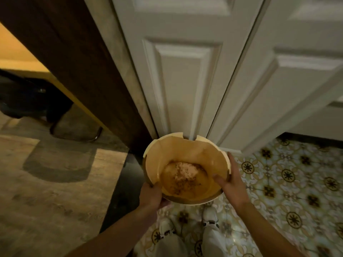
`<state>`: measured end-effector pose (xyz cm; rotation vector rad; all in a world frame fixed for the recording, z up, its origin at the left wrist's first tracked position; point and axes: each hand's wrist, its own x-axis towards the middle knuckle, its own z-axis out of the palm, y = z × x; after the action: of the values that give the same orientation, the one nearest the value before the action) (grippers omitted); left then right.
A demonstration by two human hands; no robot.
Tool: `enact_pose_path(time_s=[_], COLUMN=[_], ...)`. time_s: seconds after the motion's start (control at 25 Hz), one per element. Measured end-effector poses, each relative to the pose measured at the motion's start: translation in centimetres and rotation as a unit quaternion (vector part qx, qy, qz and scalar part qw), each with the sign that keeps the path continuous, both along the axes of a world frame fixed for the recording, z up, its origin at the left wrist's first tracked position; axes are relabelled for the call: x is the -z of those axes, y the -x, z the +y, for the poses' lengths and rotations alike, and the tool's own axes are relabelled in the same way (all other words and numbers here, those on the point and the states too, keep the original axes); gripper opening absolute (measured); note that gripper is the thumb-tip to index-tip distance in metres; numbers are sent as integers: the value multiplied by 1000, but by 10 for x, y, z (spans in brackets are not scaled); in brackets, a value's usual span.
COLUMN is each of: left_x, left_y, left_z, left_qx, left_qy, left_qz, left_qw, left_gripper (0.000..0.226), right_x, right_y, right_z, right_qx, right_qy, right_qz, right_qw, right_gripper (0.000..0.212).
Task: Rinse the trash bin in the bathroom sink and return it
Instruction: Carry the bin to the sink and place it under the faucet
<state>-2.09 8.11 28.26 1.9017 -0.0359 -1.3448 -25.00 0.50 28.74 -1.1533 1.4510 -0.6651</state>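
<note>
A round cream trash bin [185,151] with a notched rim is held in front of me, seen from above. Brown and pinkish grime lies on its bottom. My left hand [151,195] grips the near left side of the rim, fingers wrapped under the outside. My right hand [229,180] holds the right side, thumb inside the rim and fingers along the outer wall.
A white panelled door [181,71] stands straight ahead, with a second white panel [287,80] to the right. A dark wooden door [74,62] is at the left. Patterned tiles [287,182] lie underfoot, wood floor [46,191] at left beyond a dark threshold. My shoes [208,216] show below.
</note>
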Motion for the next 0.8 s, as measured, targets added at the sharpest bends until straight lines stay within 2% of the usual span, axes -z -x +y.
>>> enact_pose_path(time_s=[0.12, 0.28, 0.36, 0.44, 0.56, 0.68, 0.8], left_x=[-54, -133, -159, -186, -224, -252, -276], left_y=[16, 59, 78, 106, 161, 224, 282], left_z=[-24, -51, -59, -67, -80, -97, -118], left_qx=[43, 164, 240, 300, 325, 377, 419], left_qy=[57, 142, 178, 241, 362, 470, 526], left_qz=[-16, -90, -181, -254, -293, -244, -178], left_qw=[997, 972, 937, 887, 823, 760, 718], left_gripper=[34, 44, 53, 67, 86, 96, 112], right_x=[-63, -134, -159, -190, -235, -271, -303], right_y=[17, 66, 92, 129, 196, 272, 338], right_z=[7, 5, -3, -7, -12, -8, 0], right_qx=[15, 60, 87, 126, 173, 195, 206], right_qy=[66, 162, 184, 199, 218, 243, 273], right_qz=[-29, 11, 19, -5, -41, -30, 9], right_qw=[997, 985, 979, 972, 960, 950, 940], right_gripper=[86, 85, 82, 82, 82, 80, 74])
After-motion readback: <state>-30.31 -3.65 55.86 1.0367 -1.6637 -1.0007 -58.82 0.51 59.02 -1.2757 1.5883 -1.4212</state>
